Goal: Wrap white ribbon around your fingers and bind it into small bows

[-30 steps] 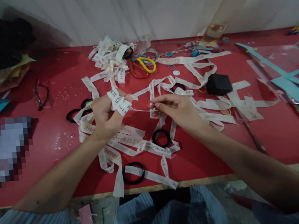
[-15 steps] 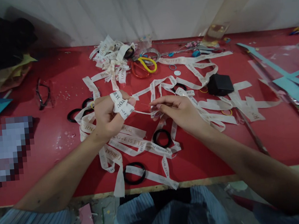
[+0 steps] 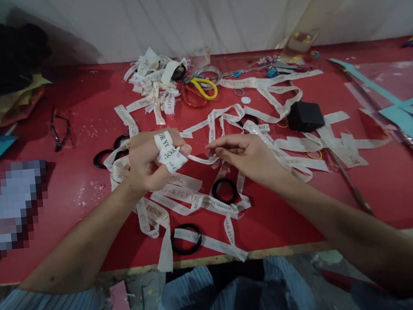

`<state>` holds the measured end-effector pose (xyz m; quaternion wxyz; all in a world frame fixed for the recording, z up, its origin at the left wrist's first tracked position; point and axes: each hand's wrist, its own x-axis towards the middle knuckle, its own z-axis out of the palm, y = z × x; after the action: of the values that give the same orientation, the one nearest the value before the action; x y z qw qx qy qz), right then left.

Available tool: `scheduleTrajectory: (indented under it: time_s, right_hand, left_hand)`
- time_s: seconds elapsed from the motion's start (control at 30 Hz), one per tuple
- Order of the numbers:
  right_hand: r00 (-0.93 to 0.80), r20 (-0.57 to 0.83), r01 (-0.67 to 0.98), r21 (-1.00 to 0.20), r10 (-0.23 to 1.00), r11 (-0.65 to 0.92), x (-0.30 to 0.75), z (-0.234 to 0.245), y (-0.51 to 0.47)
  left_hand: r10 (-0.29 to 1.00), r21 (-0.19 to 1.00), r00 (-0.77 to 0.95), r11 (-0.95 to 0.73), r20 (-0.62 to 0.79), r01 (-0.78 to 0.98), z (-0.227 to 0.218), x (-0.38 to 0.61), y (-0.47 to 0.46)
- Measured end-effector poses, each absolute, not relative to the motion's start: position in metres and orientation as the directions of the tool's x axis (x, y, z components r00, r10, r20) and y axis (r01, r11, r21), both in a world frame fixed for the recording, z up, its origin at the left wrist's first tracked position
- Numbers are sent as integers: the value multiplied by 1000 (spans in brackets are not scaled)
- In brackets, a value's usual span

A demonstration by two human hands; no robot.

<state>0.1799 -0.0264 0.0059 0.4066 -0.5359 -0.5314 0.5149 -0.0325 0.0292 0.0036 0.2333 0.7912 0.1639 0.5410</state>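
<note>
My left hand (image 3: 145,161) is closed around a white printed ribbon (image 3: 169,152), folded over the fingers and pinched at the thumb. A narrow strip of the ribbon runs from the thumb toward my right hand (image 3: 249,155). The right thumb and fingertips are pressed together on a fine thread (image 3: 200,144), barely visible between the hands. Below them lie more loose printed ribbons (image 3: 181,194) and a black ring (image 3: 224,191). Another black ring (image 3: 186,239) is near the table's front edge.
On the red table (image 3: 280,221) stands a black box (image 3: 305,116) to the right. Yellow-handled scissors (image 3: 206,88) lie at the back beside a ribbon heap (image 3: 154,75). Glasses (image 3: 60,129) rest at left; blue paper strips (image 3: 406,118) lie far right.
The ribbon in my left hand has turned slightly, and the narrow strip between the hands sags more. My right hand stays pinched in nearly the same spot.
</note>
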Motion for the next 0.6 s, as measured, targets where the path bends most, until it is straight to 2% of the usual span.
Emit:
scheduleTrajectory:
  time_s: [0.1,0.43,0.6]
  right_hand:
    - [-97,-108,137,-986,989,-95,180,5,-26]
    - [-67,-188,59,-981,980,-184,182,7,-23]
    - [-113,-211,98,-975,971,-201,180,10,-24]
  left_hand:
    - [358,418,381,-904,853,-86,5,-31,31]
    - [350,399,377,-915,857,-57,6,-32,33]
    - [331,390,391,-917,859,-80,8,-30,33]
